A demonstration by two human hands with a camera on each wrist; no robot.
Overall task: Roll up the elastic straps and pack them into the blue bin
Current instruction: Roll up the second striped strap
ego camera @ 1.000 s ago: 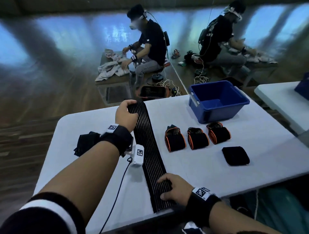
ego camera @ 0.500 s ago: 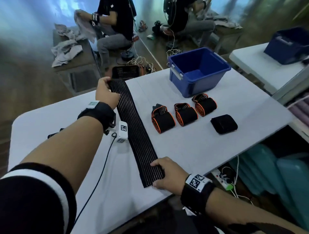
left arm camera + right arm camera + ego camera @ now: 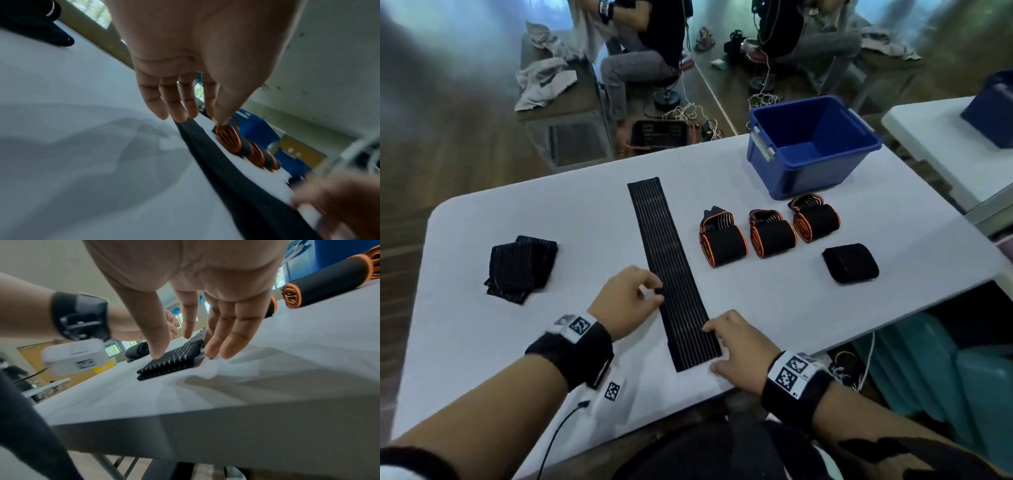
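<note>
A long black striped strap (image 3: 671, 270) lies flat down the middle of the white table (image 3: 774, 308). My left hand (image 3: 631, 299) is at the strap's left edge near its close end, thumb and forefinger pinching that edge (image 3: 205, 146). My right hand (image 3: 736, 346) rests on the close end from the right. Its thumb (image 3: 157, 352) presses on the strap (image 3: 170, 365), which looks doubled over there, and its straight fingers lie along the side. The blue bin (image 3: 811, 147) stands at the far right with nothing visible inside.
Three rolled straps with orange edges (image 3: 772, 236) lie in a row before the bin, with a plain black roll (image 3: 851, 262) nearer. A pile of folded black straps (image 3: 520, 269) lies at the left. Two seated people work behind the table. Another blue bin (image 3: 993, 113) sits on the neighbouring table.
My left hand let go of the strap's far end and came back to its near left edge. The right hand stayed on the near end. The view tilted down.
</note>
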